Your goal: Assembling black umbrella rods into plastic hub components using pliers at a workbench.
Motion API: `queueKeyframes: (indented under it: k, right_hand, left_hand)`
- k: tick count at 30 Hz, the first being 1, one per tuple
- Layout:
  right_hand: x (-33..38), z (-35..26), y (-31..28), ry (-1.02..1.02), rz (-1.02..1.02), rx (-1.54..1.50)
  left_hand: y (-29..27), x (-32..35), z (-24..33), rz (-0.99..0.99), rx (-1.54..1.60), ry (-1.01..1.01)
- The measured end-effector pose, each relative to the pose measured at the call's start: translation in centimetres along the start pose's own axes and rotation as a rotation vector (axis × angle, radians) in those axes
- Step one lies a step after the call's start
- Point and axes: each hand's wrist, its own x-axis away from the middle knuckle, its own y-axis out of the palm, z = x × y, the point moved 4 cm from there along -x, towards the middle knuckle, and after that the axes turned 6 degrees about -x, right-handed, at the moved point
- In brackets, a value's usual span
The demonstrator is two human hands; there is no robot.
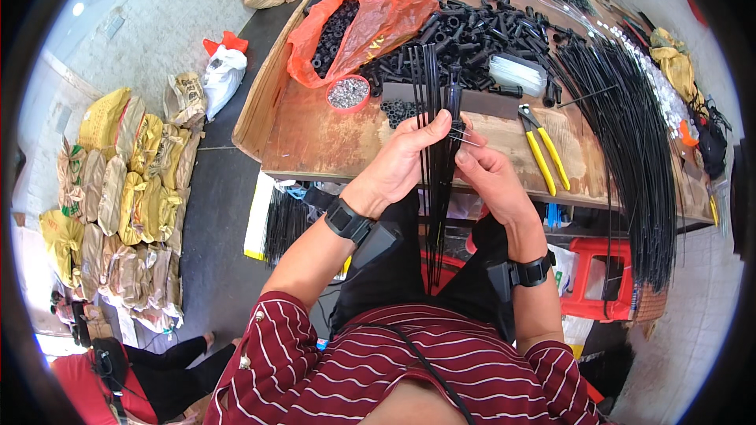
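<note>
In front of my body, above the table's near edge, I hold an upright bundle of thin black rods (429, 181). My left hand (400, 159) is closed round it, thumb pressed on the front. Among the rods stands a thicker black tube (453, 98). Pressed close to the bundle's right side, my right hand (494, 181) pinches a thin light wire (470, 140) that sticks out by the tube; the fingertips partly hide it. Yellow-handled pliers (543, 153) lie on the wooden table (315, 142) to the right of my right hand.
Black plastic tubes (465, 31) are heaped behind my hands. A red bag (394, 16) of small black parts, a round red dish (348, 93) and a clear box (516, 75) stand nearby. Long black rods (630, 157) overhang the right edge. Wrapped bundles (126, 197) lie left; another person (94, 386) is lower left.
</note>
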Motion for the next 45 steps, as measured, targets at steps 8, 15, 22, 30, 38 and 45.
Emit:
queueKeyframes:
  k: [8, 15, 22, 30, 38, 45]
  right_hand:
    - [0.5, -1.0, 1.6, -0.112, 0.023, 0.262]
    - [0.6, -0.7, 1.0, -0.144, 0.164, 0.281]
    - [2.5, -4.3, -0.2, -0.007, 0.122, 0.747]
    - [1.3, -7.8, 1.0, -0.173, 0.05, 0.23]
    - [1.2, -8.3, 0.6, -0.163, 0.032, 0.379]
    - [1.7, -9.1, 1.4, -0.309, 0.103, 0.549]
  left_hand:
    - [0.2, 0.3, -0.3, 0.033, -0.069, 0.037]
    - [0.5, -0.4, -0.7, 0.063, -0.097, 0.049]
    - [-0.4, -0.9, -0.8, -0.058, -0.01, -0.01]
    - [0.8, -1.0, -0.6, -0.24, 0.058, -0.034]
    - [1.2, -0.5, 0.1, -0.221, -0.099, -0.013]
    - [1.2, -0.2, 0.3, -0.171, -0.17, 0.032]
